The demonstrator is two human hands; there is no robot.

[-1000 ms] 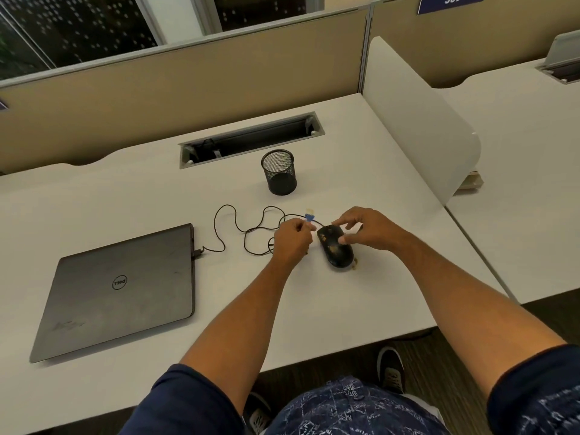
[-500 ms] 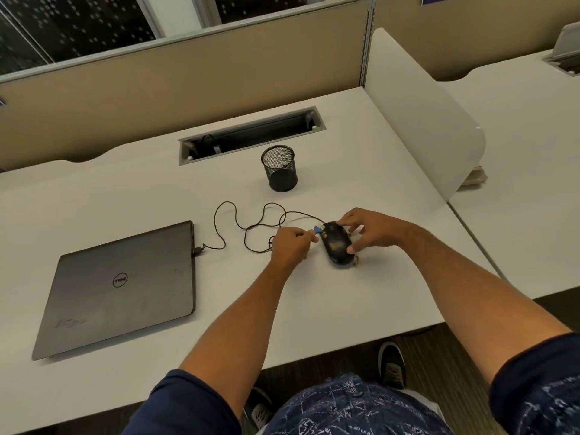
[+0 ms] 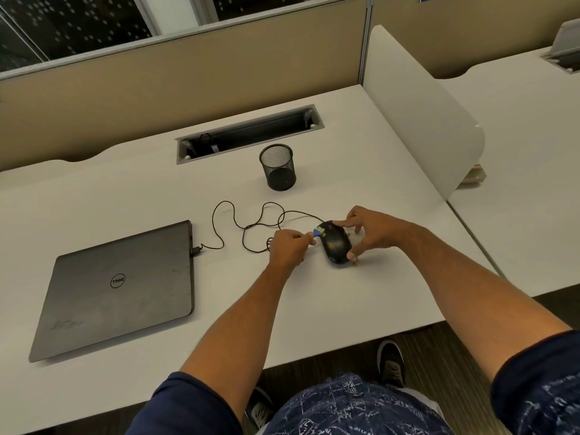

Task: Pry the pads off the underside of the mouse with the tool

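Observation:
A black wired mouse [image 3: 335,244] lies upside down on the white desk [image 3: 314,296], its underside facing up. My right hand [image 3: 370,230] grips it from the right, with a fingertip on its far end and the thumb at its near end. My left hand [image 3: 290,249] pinches a small blue pry tool [image 3: 317,233] whose tip touches the mouse's far left edge. The pads are too small to make out. Small bits lie on the desk beside the mouse under my right hand.
The mouse cable [image 3: 251,221] loops leftward to a closed grey laptop [image 3: 122,287]. A black mesh pen cup [image 3: 277,166] stands behind the mouse, with a cable slot [image 3: 248,133] further back. A white divider panel [image 3: 417,111] bounds the desk on the right.
The blue tool's tip has come down from above the cable onto the mouse's far left edge. My right hand has shifted its fingers along the mouse.

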